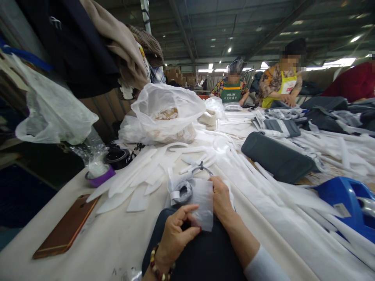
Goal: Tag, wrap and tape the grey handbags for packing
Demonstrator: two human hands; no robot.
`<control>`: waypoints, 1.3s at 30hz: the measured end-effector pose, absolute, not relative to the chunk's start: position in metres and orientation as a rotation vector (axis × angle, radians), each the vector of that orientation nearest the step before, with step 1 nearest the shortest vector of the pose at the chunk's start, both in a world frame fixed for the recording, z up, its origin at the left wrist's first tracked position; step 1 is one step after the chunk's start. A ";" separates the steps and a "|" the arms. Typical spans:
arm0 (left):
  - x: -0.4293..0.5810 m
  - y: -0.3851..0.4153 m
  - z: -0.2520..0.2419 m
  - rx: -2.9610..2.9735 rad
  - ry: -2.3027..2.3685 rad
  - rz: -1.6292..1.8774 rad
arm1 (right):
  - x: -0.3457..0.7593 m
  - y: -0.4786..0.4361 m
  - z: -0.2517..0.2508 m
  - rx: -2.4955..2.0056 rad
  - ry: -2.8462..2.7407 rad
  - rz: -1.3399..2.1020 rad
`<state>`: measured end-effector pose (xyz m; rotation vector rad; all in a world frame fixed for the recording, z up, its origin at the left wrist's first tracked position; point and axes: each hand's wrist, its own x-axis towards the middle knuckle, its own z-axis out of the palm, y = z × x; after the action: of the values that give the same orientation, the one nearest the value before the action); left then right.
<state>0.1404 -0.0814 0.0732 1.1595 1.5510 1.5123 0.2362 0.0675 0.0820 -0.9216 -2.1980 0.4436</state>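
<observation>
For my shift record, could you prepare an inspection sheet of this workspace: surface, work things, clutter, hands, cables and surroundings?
Surface: cream table, partly covered by white strips.
Work things: translucent sheet; grey coil to its left; dark piece below.
Clutter: phone, plastic bag, blue object.
Hands: left hand touches the sheet; right hand holds its right edge.
Cables: grey cord-like piece beyond the sheet; cannot tell whether a cable.
Surroundings: two people in aprons across the table; hanging clothes at left.

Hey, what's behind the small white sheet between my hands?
Behind the white sheet, a dark item shows past the lower edge; a gray coil sits by the left edge. The cloudy sheet hides whatever lies directly behind it.
</observation>
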 end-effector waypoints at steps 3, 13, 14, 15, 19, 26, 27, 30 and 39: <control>0.142 -0.082 0.075 1.246 1.534 1.463 | 0.236 0.071 0.084 -0.879 -2.167 0.493; 0.145 -0.084 0.070 1.143 1.387 1.612 | 0.279 0.001 0.100 -0.489 -2.524 0.326; 0.147 -0.084 0.070 1.098 1.402 1.633 | 0.285 -0.008 0.096 -0.482 -2.539 0.286; 0.148 -0.083 0.070 1.053 1.422 1.645 | 0.289 -0.016 0.091 -0.471 -2.553 0.249; 0.149 -0.075 0.073 1.072 1.554 1.603 | 0.296 -0.027 0.076 -0.456 -2.598 0.189; 0.138 -0.086 0.078 1.811 1.826 1.360 | 0.299 -0.021 0.075 -0.426 -2.556 0.276; 0.137 -0.092 0.076 1.964 1.829 1.264 | 0.299 -0.020 0.075 -0.417 -2.540 0.290; 0.136 -0.109 0.070 2.289 1.810 1.010 | 0.300 -0.018 0.073 -0.382 -2.490 0.335; 0.138 -0.114 0.064 2.428 1.876 0.773 | 0.357 -0.060 0.067 -0.024 -2.568 0.218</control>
<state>0.1383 -0.1143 0.0643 2.4277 1.8759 0.7730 0.3566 -0.0604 0.0669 -0.0242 -2.5683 0.2181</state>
